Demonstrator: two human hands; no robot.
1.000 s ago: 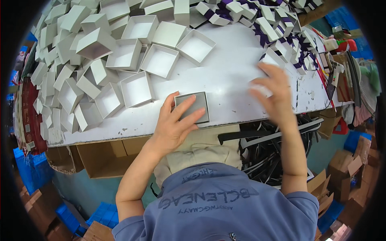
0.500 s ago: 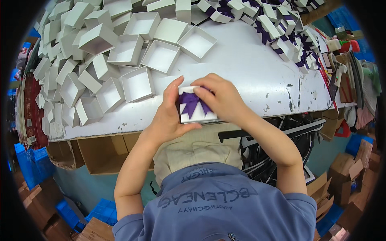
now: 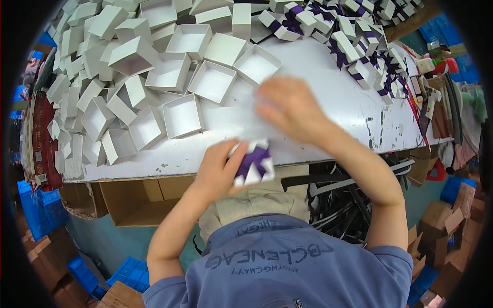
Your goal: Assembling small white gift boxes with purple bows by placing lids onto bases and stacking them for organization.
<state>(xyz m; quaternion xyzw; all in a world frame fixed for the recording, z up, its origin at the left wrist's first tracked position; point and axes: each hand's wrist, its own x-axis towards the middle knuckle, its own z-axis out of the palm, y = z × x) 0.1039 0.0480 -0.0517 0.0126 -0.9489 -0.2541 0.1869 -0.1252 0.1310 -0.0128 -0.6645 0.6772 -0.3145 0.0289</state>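
A small white gift box (image 3: 255, 165) with a purple ribbon bow is gripped in my left hand (image 3: 216, 170), at the near edge of the table. Its ribbon tails spread over the white face turned up toward me. My right hand (image 3: 294, 109) is off the box, above the tabletop, smeared by motion, so its fingers do not show clearly. Just beyond that hand lies an open white box half (image 3: 257, 66). Another open half (image 3: 183, 116) rests on the table beyond my left hand.
Many plain white box halves (image 3: 136, 54) are heaped over the table's left and far side. Ribboned white boxes (image 3: 354, 46) pile up at the far right. The white tabletop (image 3: 344, 113) has chipped paint. Below its edge are a cardboard carton (image 3: 149, 205) and dark straps (image 3: 339, 205).
My right hand has let go of the ribboned box and moved away, up and to the right. My left hand has brought the box slightly nearer to me and tilted it.
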